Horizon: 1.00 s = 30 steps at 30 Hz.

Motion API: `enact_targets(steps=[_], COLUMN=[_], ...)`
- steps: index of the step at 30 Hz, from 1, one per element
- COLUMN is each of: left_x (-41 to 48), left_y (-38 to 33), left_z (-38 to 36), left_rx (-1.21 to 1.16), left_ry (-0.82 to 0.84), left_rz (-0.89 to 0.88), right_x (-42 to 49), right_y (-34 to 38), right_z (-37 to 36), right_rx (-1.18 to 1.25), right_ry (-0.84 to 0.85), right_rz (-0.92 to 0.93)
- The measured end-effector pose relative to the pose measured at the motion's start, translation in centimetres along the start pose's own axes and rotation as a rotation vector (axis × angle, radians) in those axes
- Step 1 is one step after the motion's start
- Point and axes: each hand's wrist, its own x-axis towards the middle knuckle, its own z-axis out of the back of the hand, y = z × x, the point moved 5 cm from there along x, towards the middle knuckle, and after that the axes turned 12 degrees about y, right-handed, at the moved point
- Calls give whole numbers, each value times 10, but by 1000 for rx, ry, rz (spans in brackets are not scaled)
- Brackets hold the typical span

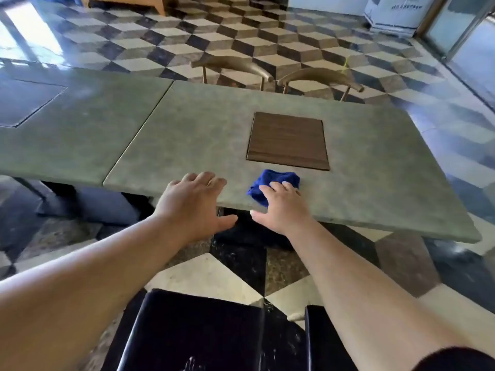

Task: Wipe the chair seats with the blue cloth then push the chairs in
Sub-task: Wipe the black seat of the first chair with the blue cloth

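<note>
A crumpled blue cloth (273,183) lies on the grey stone table (187,145) near its front edge. My right hand (281,207) rests on the cloth's near side, fingers spread over it, thumb out past the table edge. My left hand (192,204) hovers open at the table edge to the left of the cloth, holding nothing. Two black chair seats stand pulled out below me: one (192,333) at bottom centre, another (329,341) at bottom right, partly hidden by my right arm.
A brown wooden square panel (288,140) is set into the tabletop behind the cloth. Two curved chair backs (233,64) (321,76) stand at the table's far side. A second grey table (67,129) adjoins on the left. Patterned tile floor surrounds everything.
</note>
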Motion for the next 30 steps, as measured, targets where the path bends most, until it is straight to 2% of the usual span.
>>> enact_targets(steps=[4, 10, 17, 25, 30], left_x=[12, 15, 2, -34, -63], left_y=[4, 12, 33, 75, 110], left_z=[-11, -20, -37, -74, -115], left_rx=[20, -12, -63, -118, -174], left_ry=[8, 19, 38, 102, 154], left_rz=[19, 24, 31, 99, 162], right_x=[31, 59, 52, -12, -58], right_y=[9, -4, -6, 75, 141], right_z=[-35, -63, -59, -49, -47], right_rx=[-18, -26, 227, 625, 870], right_ry=[252, 406, 289, 162, 206], right_rz=[-8, -140, -171, 75, 209])
